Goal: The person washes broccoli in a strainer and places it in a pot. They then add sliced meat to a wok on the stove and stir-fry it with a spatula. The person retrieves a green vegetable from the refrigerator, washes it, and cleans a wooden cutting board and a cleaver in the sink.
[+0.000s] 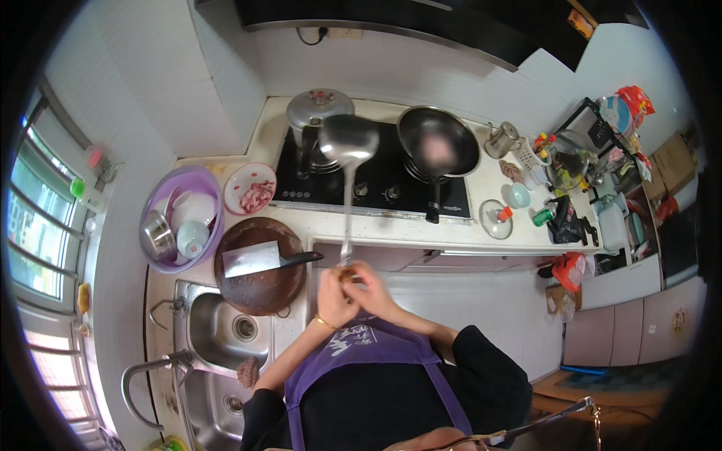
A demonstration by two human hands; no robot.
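A steel wok spatula (348, 141) points away from me, its broad blade raised in front of the cooktop. Both hands meet around the lower end of its handle, where a little brown shows between the fingers. My left hand (335, 296), with a gold bracelet at the wrist, closes on the handle from the left. My right hand (372, 292) wraps it from the right, fingers against the left hand. Beyond, a black wok (409, 127) sits on the right burner; a blurred pinkish patch hides what is inside.
A pressure cooker (316, 104) stands on the left of the black gas cooktop (372, 169). Sliced raw meat (258, 196) lies on a plate. A cleaver (254, 259) rests on a round chopping board (259, 299) by the double sink (217, 332). A glass lid (495, 225) lies right.
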